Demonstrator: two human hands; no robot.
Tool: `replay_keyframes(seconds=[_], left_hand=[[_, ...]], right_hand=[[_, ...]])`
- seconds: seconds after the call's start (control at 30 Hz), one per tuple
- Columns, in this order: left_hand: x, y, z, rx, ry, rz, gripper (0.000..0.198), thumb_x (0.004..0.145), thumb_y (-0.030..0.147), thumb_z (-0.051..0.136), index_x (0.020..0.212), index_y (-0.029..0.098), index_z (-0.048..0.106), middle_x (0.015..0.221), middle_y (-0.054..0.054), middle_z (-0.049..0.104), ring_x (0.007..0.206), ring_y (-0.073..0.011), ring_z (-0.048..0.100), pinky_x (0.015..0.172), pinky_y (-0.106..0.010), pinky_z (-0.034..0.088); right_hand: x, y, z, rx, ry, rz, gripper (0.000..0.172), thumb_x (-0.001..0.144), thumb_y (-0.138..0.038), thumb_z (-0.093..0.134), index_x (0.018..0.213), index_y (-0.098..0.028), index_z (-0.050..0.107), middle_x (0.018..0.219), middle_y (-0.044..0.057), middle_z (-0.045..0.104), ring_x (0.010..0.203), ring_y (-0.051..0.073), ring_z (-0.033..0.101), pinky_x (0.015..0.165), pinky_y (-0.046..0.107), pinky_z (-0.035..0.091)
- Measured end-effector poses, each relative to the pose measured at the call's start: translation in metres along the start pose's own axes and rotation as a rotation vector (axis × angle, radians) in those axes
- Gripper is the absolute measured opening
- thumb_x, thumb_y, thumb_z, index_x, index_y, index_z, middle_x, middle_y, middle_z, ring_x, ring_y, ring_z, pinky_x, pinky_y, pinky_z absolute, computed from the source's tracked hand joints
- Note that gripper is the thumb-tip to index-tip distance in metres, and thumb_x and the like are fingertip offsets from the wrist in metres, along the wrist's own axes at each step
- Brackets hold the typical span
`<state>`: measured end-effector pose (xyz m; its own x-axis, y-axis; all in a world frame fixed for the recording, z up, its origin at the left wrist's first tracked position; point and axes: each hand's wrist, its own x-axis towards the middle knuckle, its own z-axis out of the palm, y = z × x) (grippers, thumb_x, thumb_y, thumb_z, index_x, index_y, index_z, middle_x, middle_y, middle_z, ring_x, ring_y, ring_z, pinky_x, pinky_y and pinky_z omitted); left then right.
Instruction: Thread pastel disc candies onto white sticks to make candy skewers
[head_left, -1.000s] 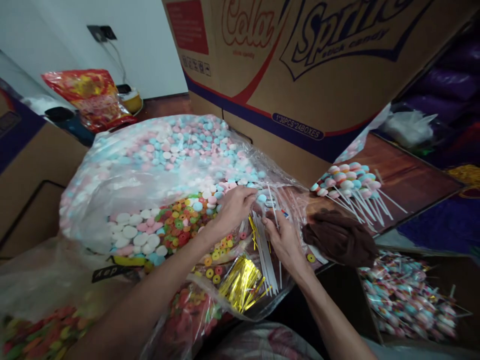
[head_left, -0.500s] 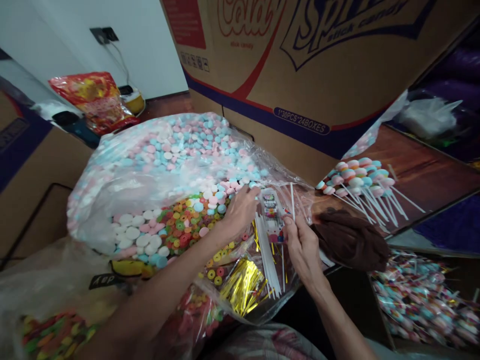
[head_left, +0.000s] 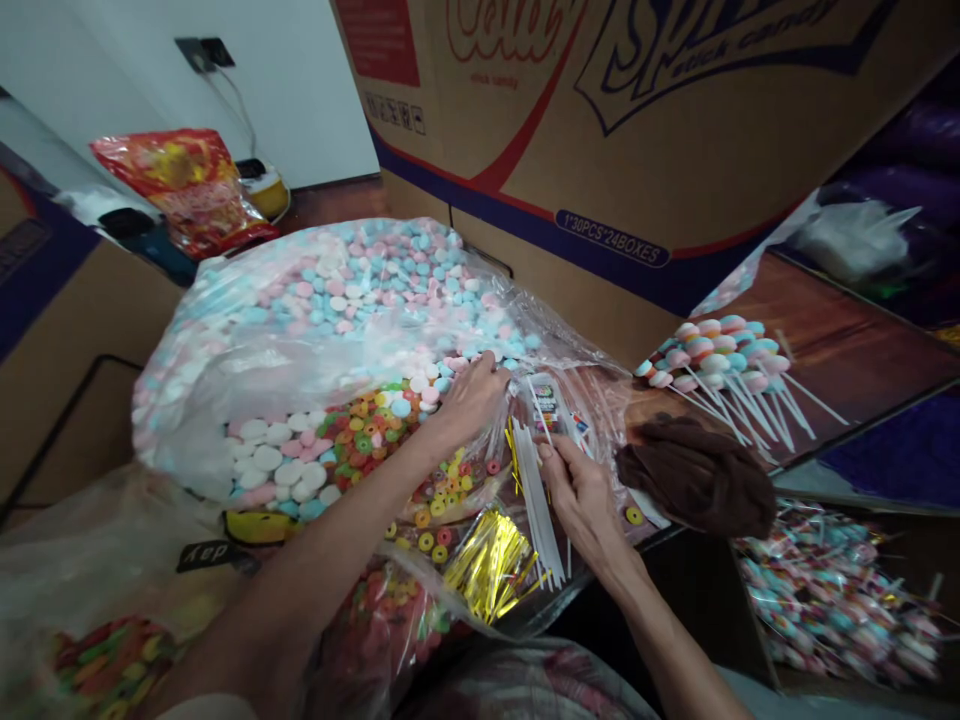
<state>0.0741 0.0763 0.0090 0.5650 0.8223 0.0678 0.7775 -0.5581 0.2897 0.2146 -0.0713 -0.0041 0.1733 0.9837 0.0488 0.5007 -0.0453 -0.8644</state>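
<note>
My right hand (head_left: 581, 490) pinches a thin white lollipop stick (head_left: 538, 405), which points up and away over a small printed clear packet (head_left: 545, 400). Just below that hand lies a bundle of white sticks (head_left: 534, 510). My left hand (head_left: 474, 395) reaches to the edge of the pink, blue and white candy discs (head_left: 424, 380). Its fingers are curled together, and what they hold, if anything, is hidden. Gummy rings (head_left: 367, 430) in several colours lie left of its wrist. Nearer my body are gold twist ties (head_left: 491, 565).
A large clear bag of candy discs (head_left: 390, 265) fills the middle, before a tall cardboard box (head_left: 525, 230). Finished candy lollipops (head_left: 720, 355) and a brown cloth (head_left: 697, 475) lie at the right. Wrapped lollipops (head_left: 832, 600) fill a box below.
My right hand has moved left with the stick, now over the packet and the stick bundle. My left hand has drawn slightly left and away from the packet. A yellow ring now shows beside the cloth.
</note>
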Motion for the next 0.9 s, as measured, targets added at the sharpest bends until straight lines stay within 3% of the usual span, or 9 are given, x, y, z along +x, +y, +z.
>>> replay_keyframes(seconds=[0.13, 0.27, 0.4, 0.6, 0.77, 0.9], left_hand=[[-0.015, -0.004, -0.006, -0.014, -0.001, 0.011, 0.032, 0.088, 0.010, 0.043, 0.107, 0.019, 0.067, 0.099, -0.009, 0.055, 0.082, -0.0192, 0.056, 0.079, -0.032, 0.048], [-0.047, -0.007, -0.015, -0.025, -0.081, 0.132, 0.035, 0.084, 0.006, 0.042, 0.103, 0.020, 0.069, 0.093, -0.008, 0.058, 0.087, -0.0208, 0.059, 0.080, -0.032, 0.048], [-0.070, -0.005, -0.023, -0.270, -0.052, 0.127, 0.033, 0.085, 0.012, 0.050, 0.111, 0.022, 0.066, 0.101, -0.005, 0.067, 0.092, -0.0198, 0.062, 0.084, -0.031, 0.049], [-0.067, -0.015, -0.021, -0.638, -0.011, -0.178, 0.019, 0.081, 0.028, 0.060, 0.095, 0.018, 0.070, 0.080, -0.002, 0.071, 0.071, -0.0159, 0.064, 0.067, -0.026, 0.050], [-0.062, -0.019, -0.010, -0.792, -0.019, -0.220, 0.025, 0.084, 0.028, 0.053, 0.099, 0.016, 0.070, 0.085, -0.006, 0.073, 0.072, -0.0172, 0.068, 0.066, -0.027, 0.053], [-0.055, -0.017, -0.006, -0.828, 0.003, -0.246, 0.024, 0.083, 0.026, 0.052, 0.098, 0.016, 0.069, 0.073, -0.003, 0.069, 0.064, -0.0158, 0.066, 0.060, -0.025, 0.051]], right_hand=[[0.000, 0.004, -0.001, 0.019, 0.014, 0.008, 0.033, 0.100, -0.042, 0.040, 0.092, -0.021, 0.064, 0.065, -0.003, 0.053, 0.059, 0.014, 0.050, 0.058, 0.024, 0.039], [-0.001, 0.005, 0.001, 0.012, 0.022, -0.005, 0.032, 0.099, -0.038, 0.042, 0.106, -0.020, 0.067, 0.073, 0.000, 0.062, 0.067, 0.017, 0.058, 0.065, 0.026, 0.044], [-0.003, 0.002, 0.006, 0.031, 0.013, -0.023, 0.032, 0.096, -0.036, 0.045, 0.112, -0.019, 0.068, 0.086, 0.005, 0.072, 0.080, 0.021, 0.066, 0.073, 0.030, 0.049], [-0.005, 0.002, 0.008, 0.006, 0.001, -0.030, 0.032, 0.096, -0.035, 0.045, 0.109, -0.018, 0.068, 0.088, 0.005, 0.074, 0.076, 0.019, 0.066, 0.071, 0.028, 0.049], [-0.008, 0.010, 0.008, 0.039, -0.021, -0.019, 0.032, 0.098, -0.038, 0.044, 0.109, -0.019, 0.068, 0.086, 0.003, 0.071, 0.073, 0.018, 0.063, 0.070, 0.027, 0.048], [-0.009, 0.012, 0.010, 0.045, -0.023, 0.004, 0.032, 0.098, -0.038, 0.044, 0.110, -0.019, 0.067, 0.078, 0.002, 0.068, 0.068, 0.017, 0.061, 0.067, 0.027, 0.047]])
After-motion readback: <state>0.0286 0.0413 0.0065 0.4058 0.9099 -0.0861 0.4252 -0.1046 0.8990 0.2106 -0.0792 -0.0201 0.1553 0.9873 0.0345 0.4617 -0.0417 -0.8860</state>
